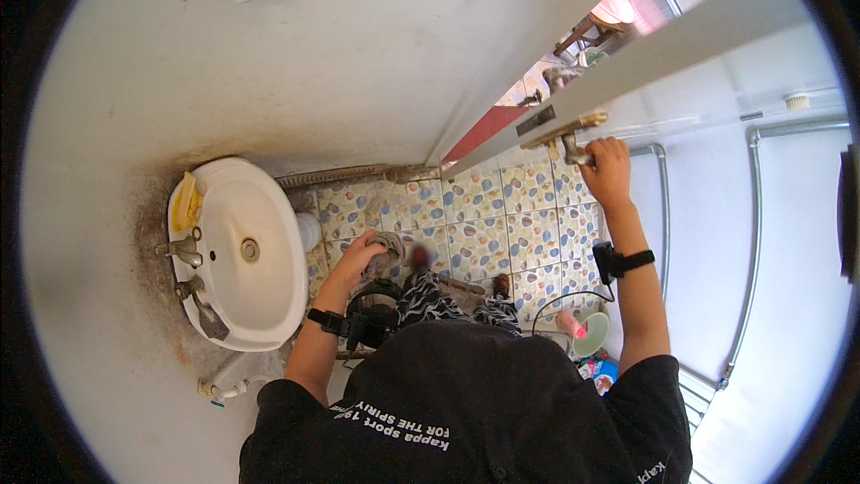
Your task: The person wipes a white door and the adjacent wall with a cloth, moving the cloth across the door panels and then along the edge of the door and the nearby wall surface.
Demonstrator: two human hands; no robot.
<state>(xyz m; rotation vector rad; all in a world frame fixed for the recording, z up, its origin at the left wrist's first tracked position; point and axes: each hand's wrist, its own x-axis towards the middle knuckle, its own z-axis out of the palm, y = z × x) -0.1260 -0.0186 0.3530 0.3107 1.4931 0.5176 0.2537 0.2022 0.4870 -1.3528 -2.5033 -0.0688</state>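
Note:
My right hand is closed around the lever of a worn brass door handle. That handle sits on a white door, which stands ajar with a gap along its edge. Lower and to the left, my left hand grips a crumpled grey-brown cloth above the tiled floor. Left of that hand is a white washbasin, with taps on its rim and a yellow object at its far corner.
Pebble-patterned tiles cover the floor. Metal pipes run along the right wall. Low on the right are a pale green basin and a blue package. A stool shows through the door gap.

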